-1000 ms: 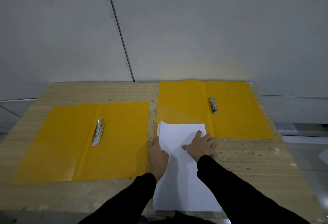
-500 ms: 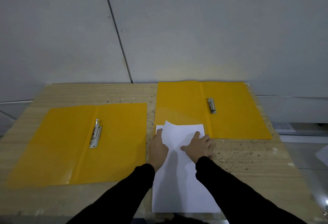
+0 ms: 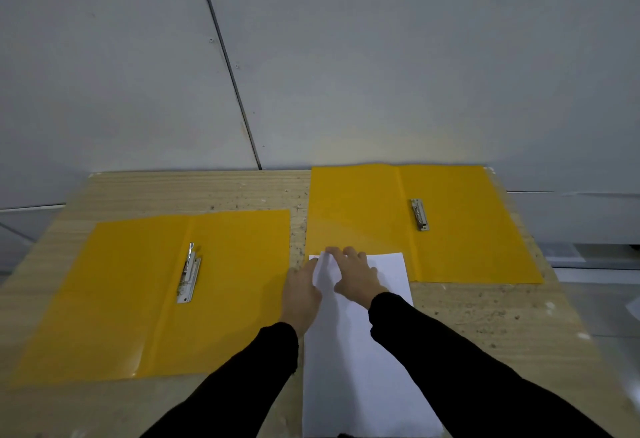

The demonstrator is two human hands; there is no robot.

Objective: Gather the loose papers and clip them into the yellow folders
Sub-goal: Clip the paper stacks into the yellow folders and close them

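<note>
**Two hands busy at one corner of the papers**

The right hand (image 3: 353,273) lies on the far left part of the papers (image 3: 363,368). Its fingers are spread out and fairly straight, so it looks released and pressing down, not clenched. The left hand (image 3: 301,293) is just beside it, at the left edge of the pile. A bit of paper hides its fingertips, so I cannot tell if it pinches a sheet or only touches it. Between the two hands a lifted corner (image 3: 325,269) of paper stands up off the pile. I think one hand holds the pile down so the other can peel a sheet free.

The papers lie on the counter (image 3: 485,326) right in front of the person. Their far end rests over the near left corner of the right folder (image 3: 467,247). That folder lies open and flat, with its right clip (image 3: 419,214) next to the fold. The left folder (image 3: 121,299) lies open too, just left of the left hand, and the left clip (image 3: 188,274) sits by its fold. No paper is under a clip yet. Both folders are open, I guess, so sheets can go straight in.
</note>
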